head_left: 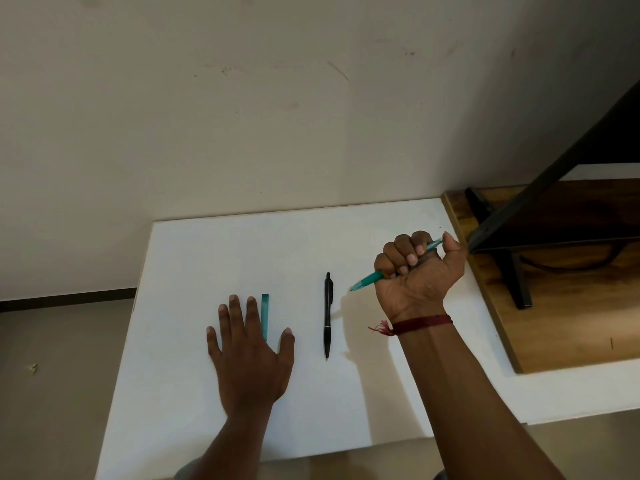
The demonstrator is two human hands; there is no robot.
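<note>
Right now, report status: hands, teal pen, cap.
Right hand fisted round teal pen, tip out. Left hand flat on table, cap beside its forefinger. Black pen lies between hands, untouched.

Black pen (pixel 328 315) on white table (pixel 207 258)

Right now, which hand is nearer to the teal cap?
Left. The left hand lies flat, the teal cap between its forefinger and thumb; the right hand, gripping a teal pen, is beyond the black pen.
</note>
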